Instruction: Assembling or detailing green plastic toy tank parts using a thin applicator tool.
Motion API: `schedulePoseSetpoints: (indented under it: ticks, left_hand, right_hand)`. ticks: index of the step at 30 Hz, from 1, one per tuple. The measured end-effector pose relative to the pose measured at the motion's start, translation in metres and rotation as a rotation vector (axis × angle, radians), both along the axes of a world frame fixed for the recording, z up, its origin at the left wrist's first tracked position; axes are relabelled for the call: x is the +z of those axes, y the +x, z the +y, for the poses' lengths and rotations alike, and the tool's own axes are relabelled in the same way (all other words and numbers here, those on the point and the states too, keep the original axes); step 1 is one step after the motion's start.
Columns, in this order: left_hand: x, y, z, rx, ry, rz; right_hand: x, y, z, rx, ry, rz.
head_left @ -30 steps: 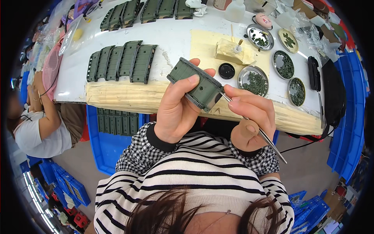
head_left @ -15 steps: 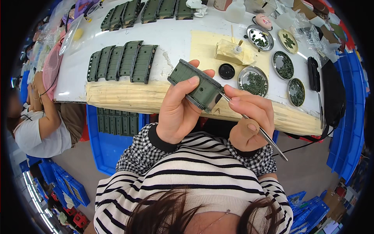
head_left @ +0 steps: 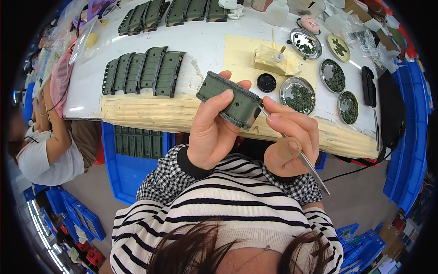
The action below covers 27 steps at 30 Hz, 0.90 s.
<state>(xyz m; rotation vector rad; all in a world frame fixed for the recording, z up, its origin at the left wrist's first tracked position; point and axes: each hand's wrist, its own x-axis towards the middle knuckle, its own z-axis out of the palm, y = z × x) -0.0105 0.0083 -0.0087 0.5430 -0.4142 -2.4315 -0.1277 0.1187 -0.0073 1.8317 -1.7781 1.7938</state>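
A dark green curved panel [head_left: 237, 104] with ridged grey edges and a small hole is gripped in my left hand [head_left: 205, 132], thumb on its face and fingers behind. My right hand [head_left: 294, 137] holds slim metal tweezers [head_left: 312, 170], with a tan cover on one finger. The tweezer tip meets the panel's right edge; whether it pinches a small piece there is too small to tell. Just beyond my right hand lie a metal dish [head_left: 284, 104] of small green bits and a round black lid [head_left: 266, 82].
Similar green panels [head_left: 145, 71] stand in a row at left, with more [head_left: 194, 11] behind. Further dishes [head_left: 321, 75] of green pieces sit at right, near a cream block [head_left: 269, 61] holding a stick. A blue crate [head_left: 125, 176] is below; another person [head_left: 50, 146] sits at left.
My right hand has shifted slightly left, and the rear end of the tweezers has swung down and left. The panel in my left hand has barely moved.
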Motion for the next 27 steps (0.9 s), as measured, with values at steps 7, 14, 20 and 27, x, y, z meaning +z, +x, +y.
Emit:
schedulePoseSetpoints:
  ticks: [7,14,20,27]
  left_hand:
    - [-0.005,0.001,0.001,-0.006,0.001,0.063]
    - [-0.005,0.001,0.0,-0.006,-0.005,0.08]
    - [0.004,0.001,-0.007,-0.038,-0.037,-0.045]
    - [0.002,0.01,-0.041,-0.214,0.03,0.183]
  right_hand:
    - [-0.002,0.005,-0.002,-0.039,-0.026,-0.028]
    - [-0.003,0.006,-0.003,-0.043,-0.033,-0.032]
    - [-0.004,0.001,-0.002,0.041,-0.044,-0.087]
    - [-0.008,-0.008,0.002,0.059,-0.113,-0.283]
